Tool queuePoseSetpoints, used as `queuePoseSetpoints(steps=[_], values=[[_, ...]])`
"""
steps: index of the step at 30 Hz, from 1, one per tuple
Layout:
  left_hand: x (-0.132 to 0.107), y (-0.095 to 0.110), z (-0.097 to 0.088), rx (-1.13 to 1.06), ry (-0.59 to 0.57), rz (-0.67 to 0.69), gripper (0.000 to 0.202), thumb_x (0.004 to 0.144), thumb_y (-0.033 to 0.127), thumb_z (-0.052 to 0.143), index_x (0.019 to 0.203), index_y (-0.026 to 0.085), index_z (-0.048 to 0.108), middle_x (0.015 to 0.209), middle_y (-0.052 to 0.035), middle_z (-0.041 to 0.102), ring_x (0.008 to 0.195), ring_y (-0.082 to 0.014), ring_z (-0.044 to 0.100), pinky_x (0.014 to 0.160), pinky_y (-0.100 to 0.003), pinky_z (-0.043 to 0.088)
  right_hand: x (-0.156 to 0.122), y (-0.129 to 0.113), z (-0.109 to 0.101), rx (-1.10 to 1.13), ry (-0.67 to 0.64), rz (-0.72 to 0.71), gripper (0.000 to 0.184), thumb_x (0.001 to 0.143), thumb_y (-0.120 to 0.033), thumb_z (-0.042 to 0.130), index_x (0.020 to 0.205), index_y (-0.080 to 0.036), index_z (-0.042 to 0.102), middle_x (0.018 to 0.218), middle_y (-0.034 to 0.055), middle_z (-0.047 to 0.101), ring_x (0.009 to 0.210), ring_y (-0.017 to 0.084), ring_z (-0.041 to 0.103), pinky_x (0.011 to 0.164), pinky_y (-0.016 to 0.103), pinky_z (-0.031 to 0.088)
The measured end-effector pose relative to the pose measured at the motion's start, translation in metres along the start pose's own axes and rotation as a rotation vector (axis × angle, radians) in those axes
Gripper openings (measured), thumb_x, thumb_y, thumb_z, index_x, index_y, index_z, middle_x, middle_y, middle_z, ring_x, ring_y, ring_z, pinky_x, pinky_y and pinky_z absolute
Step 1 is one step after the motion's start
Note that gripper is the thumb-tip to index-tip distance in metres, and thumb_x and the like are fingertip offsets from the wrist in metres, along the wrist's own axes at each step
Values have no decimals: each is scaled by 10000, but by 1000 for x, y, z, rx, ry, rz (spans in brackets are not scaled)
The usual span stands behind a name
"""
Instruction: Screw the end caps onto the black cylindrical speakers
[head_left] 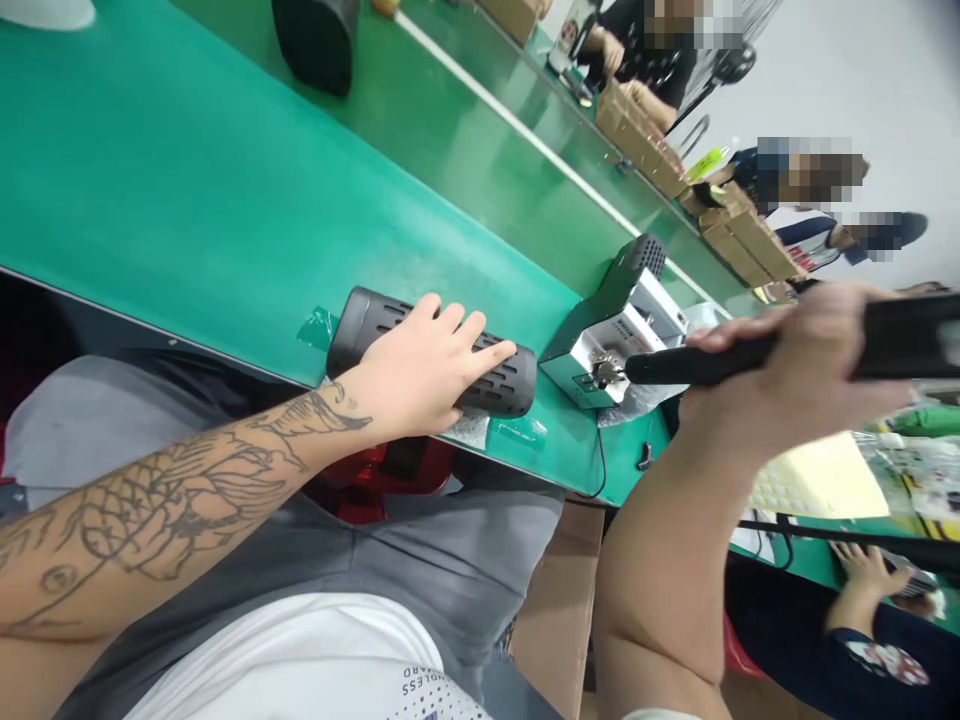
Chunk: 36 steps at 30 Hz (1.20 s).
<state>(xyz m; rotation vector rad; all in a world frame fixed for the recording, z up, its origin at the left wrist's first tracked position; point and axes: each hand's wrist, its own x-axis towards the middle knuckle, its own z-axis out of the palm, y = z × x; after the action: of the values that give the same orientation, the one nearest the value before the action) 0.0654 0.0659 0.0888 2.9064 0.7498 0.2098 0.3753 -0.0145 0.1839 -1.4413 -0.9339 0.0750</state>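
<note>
Beneath our left hand (pixel 427 375), fingers spread wide, lay a slotted housing (pixel 504 388) | our right hand (pixel 795 370) gripped a driver (pixel 697 366), silver machine (pixel 583 358) just beyond | straight alignment seemed wise

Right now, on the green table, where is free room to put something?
The widest bare patch of the table lies between the plastic scrap beside the black case and the black block. It is crowded near the silver machine, where the right hand holds a black tool.
</note>
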Motion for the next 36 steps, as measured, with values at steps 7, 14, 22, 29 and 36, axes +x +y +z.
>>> queuePoseSetpoints(steps=[7,14,22,29,36], values=[[13,-13,-20,-169,-78,-65,693,1214,613,594,1852,343,608,1665,-139,775,1421,-394,776,1179,-478,561,-11,43,15,2,154,-114,362,938,-566,909,986,-281,690,707,-70,672,560,217,732,555,387,676],[26,-54,-16,-257,42,-354,658,1240,604,482,1816,334,650,1745,-73,750,1484,-360,782,1188,-412,602,-21,38,5,102,207,-151,205,845,-399,876,878,-277,714,575,-83,638,446,177,615,461,321,565],[25,-54,-17,-248,71,-425,577,1204,556,577,1664,279,789,1582,-97,860,1455,-363,806,1165,-429,640,-76,-50,39,585,-144,-194,123,895,-317,907,899,-248,805,626,-80,643,401,142,581,422,309,582],[26,-56,-14,-275,130,-424,555,1204,510,593,1637,245,815,1552,-113,873,1444,-369,812,1179,-456,655,-117,-58,99,658,-380,-269,198,1033,-392,959,995,-285,796,655,-90,648,425,131,590,441,290,555],[28,-57,-13,-310,142,-412,532,1193,491,624,1620,241,821,1542,-109,879,1431,-365,819,1171,-462,660,-122,-52,117,654,-369,-168,218,964,-321,1006,976,-262,797,659,-86,706,438,149,647,457,302,613]])
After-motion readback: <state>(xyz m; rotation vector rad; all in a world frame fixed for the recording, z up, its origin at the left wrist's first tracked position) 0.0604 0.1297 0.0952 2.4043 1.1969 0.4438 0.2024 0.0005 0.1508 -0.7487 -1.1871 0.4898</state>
